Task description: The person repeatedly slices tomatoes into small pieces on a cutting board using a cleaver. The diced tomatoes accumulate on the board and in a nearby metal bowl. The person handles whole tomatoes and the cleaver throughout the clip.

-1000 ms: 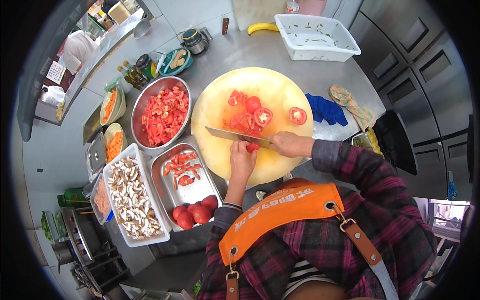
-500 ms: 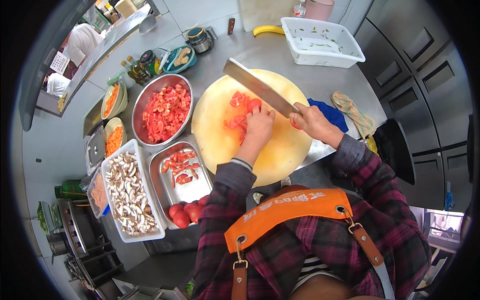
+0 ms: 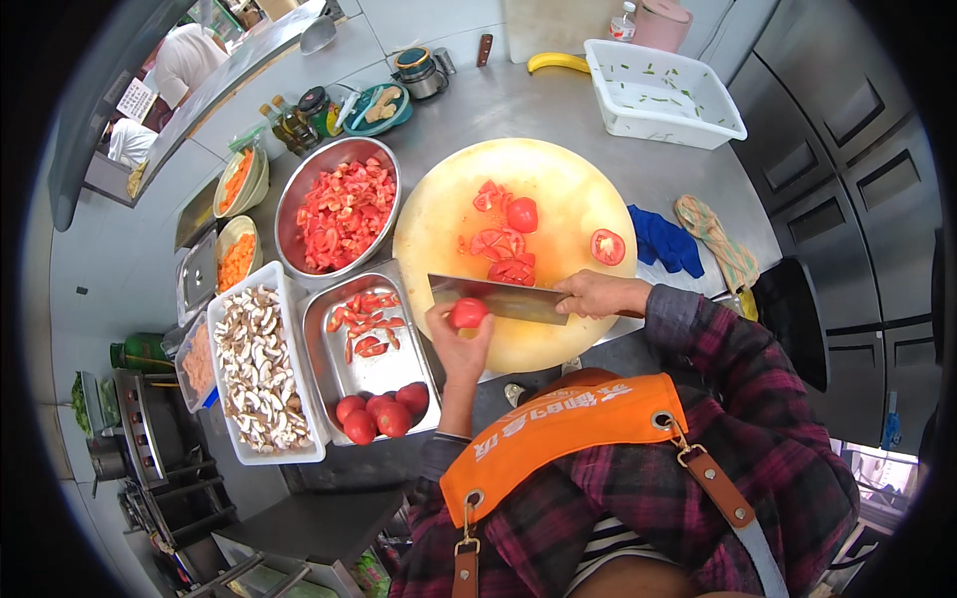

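Observation:
My left hand (image 3: pixel 461 344) grips a red tomato (image 3: pixel 467 313) by its sides, over the near-left edge of the round cutting board (image 3: pixel 568 169). My right hand (image 3: pixel 603 295) is closed round the handle of a cleaver (image 3: pixel 498 298). Its broad blade points left, just behind the tomato. Beyond the blade lie cut tomato pieces (image 3: pixel 496 242) and a rounded tomato chunk (image 3: pixel 521 214). A tomato half (image 3: pixel 607 246) rests cut side up at the board's right. Several whole tomatoes (image 3: pixel 382 411) sit in the near end of a steel tray (image 3: pixel 371 371), with tomato slivers (image 3: pixel 367 317) farther back.
Left of the board stand a steel bowl (image 3: pixel 282 221) of chopped tomato and a white tub (image 3: pixel 317 439) of sliced mushrooms. A blue cloth (image 3: pixel 662 241) and a striped glove (image 3: pixel 716 239) lie right. At the back are a banana (image 3: pixel 558 63) and a white bin (image 3: pixel 663 128).
My left hand has left the cut pieces and come nearer and left, now with a tomato in it. The cleaver has come down toward me. The tomato half at the right is now uncovered.

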`<state>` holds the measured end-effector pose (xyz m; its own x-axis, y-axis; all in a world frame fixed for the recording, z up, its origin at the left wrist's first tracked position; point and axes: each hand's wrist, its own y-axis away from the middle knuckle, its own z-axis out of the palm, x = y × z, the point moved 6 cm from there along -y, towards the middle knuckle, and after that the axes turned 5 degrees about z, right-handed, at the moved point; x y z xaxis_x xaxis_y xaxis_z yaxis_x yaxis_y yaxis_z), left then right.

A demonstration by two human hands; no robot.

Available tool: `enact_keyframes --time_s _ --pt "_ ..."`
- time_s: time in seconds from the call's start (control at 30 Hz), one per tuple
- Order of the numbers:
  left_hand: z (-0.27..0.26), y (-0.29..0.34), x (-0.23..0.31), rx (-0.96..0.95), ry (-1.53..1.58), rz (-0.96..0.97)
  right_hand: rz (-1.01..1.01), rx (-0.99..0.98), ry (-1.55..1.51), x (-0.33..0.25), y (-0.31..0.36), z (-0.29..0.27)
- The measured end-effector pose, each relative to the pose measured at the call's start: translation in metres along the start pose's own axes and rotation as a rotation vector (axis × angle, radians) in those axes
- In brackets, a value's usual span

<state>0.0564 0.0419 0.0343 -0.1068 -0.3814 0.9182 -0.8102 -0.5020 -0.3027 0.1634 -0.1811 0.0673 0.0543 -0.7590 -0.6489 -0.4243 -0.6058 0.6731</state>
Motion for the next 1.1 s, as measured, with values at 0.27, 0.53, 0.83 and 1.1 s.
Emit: enact_keyframes --time_s 0.27,0.53,0.83,1.1 --pt "0.061 0.001 0.008 -0.213 -0.301 0.298 -0.188 0.279 0.404 -0.022 0.0 -0.031" --pt "0.038 0.013 0.007 -0.275 -0.379 0.376 -0.331 0.351 0.702 -0.057 0.039 -0.015" --pt "0.036 0.014 0.014 -0.267 -0.327 0.451 -0.285 0.285 0.786 -0.057 0.023 0.006" --pt "0.037 0.015 0.011 -0.27 -0.366 0.473 -0.333 0.355 0.732 -0.065 0.013 0.02"
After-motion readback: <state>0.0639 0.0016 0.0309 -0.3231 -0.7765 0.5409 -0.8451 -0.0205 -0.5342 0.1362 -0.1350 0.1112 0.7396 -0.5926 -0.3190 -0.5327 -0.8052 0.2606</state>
